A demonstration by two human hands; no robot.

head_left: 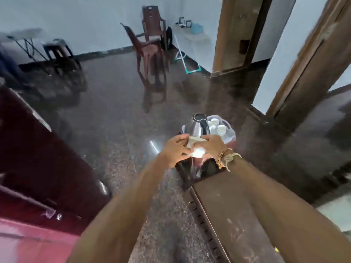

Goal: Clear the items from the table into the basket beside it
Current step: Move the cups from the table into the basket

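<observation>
The left grip [175, 151] and right grip [211, 146] meet just past the desk's [228, 205] far end, curled fingers pinching a pale wad [193, 142] between them (cloth or paper, too blurred to tell). Just beyond, the basket [230, 133] holds a kettle [195, 128] and white cups [221, 129].

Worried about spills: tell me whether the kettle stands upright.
Upright: the kettle stands in the basket, lid uppermost, beside the cups.
</observation>
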